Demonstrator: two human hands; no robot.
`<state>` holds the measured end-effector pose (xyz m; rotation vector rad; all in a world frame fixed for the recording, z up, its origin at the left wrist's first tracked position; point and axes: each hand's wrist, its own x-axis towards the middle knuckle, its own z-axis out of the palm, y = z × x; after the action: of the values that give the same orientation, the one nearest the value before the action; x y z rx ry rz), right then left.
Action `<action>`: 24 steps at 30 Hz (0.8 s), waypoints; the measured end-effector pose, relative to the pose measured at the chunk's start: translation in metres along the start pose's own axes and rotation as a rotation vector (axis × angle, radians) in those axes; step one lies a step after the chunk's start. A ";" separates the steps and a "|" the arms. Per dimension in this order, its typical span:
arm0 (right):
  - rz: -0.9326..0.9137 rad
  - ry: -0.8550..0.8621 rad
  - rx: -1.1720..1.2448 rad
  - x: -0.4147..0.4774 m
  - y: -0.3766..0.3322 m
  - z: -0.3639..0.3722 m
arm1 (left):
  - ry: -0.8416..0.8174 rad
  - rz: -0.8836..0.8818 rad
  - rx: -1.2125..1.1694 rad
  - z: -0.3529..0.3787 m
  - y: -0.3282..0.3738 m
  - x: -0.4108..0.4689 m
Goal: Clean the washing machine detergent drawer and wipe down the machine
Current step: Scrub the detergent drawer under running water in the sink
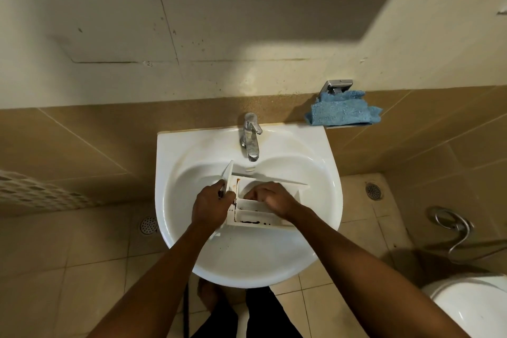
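A white detergent drawer (pixel 255 214) lies in the white sink (pixel 323 189), below the tap. Dark grime streaks mark its near compartments. My left hand (pixel 211 206) grips the drawer's left side, by its front panel. My right hand (pixel 271 199) reaches into a middle compartment with its fingers curled down; whether it holds anything there is hidden. A blue cloth (pixel 343 111) lies on a small shelf to the right of the sink. The washing machine is out of view.
A chrome tap (pixel 250 136) stands at the back of the sink; no water shows. A toilet (pixel 472 307) sits at lower right, with a spray hose (pixel 455 230) on the wall. Floor drains (pixel 149 225) lie on the tiled floor. A perforated white basket (pixel 35 189) is at left.
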<state>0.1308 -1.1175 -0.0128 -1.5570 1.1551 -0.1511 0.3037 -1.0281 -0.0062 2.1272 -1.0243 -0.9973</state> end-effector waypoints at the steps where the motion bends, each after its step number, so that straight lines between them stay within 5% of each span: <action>1: 0.018 0.040 0.077 0.003 0.000 -0.002 | -0.006 0.004 0.002 0.000 0.000 0.000; 3: 0.011 0.078 0.100 0.003 -0.007 0.003 | -0.019 0.007 0.021 0.000 -0.001 0.001; 8: -0.109 -0.032 -0.319 -0.006 0.001 0.007 | -0.010 0.001 0.005 0.000 -0.002 0.001; 12: -0.025 0.026 -0.230 0.005 -0.014 -0.005 | -0.007 0.001 0.004 0.001 -0.002 0.001; 16: -0.196 -0.042 -0.377 -0.009 -0.008 0.013 | -0.007 0.011 -0.001 0.000 -0.001 0.001; 21: 0.003 -0.091 -0.657 -0.006 0.007 -0.042 | -0.004 -0.015 -0.018 0.002 -0.003 0.002; 24: 0.048 -0.054 -0.587 0.002 -0.002 -0.037 | -0.008 -0.019 -0.017 0.002 -0.003 0.002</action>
<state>0.1096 -1.1451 0.0012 -2.0236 1.2589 0.2870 0.3039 -1.0287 -0.0101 2.1241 -0.9975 -1.0208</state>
